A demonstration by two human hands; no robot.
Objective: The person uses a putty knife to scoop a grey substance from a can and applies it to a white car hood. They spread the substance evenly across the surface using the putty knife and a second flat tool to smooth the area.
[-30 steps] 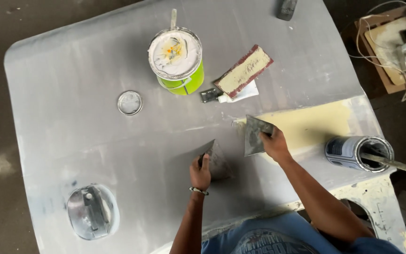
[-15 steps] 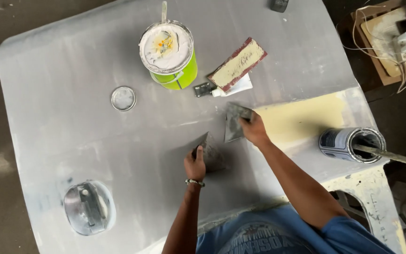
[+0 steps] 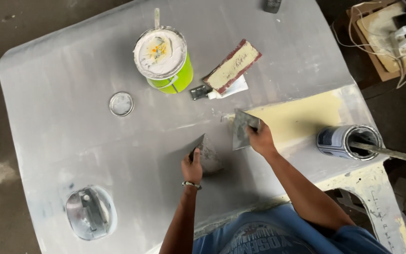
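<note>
A large grey sanded body panel [image 3: 95,141] fills the view. My left hand [image 3: 192,167] grips a flat metal spreader [image 3: 208,153] smeared with grey filler, its blade resting on the panel. My right hand [image 3: 260,138] holds a second metal spreader [image 3: 241,129] upright-tilted at the edge of a pale yellow patch [image 3: 301,120] on the panel. The two blades are a short gap apart.
A green-sided can [image 3: 164,59] of white filler with a stick in it stands at the top. A sanding block [image 3: 233,66], a small tube and a round lid [image 3: 121,104] lie nearby. A tin [image 3: 346,141] with a stir stick lies at right. A recessed handle [image 3: 90,212] sits at lower left.
The view has shifted slightly. Both hands keep hold of their spreaders and stay near the yellow patch's left edge; the right spreader has tilted a little.
</note>
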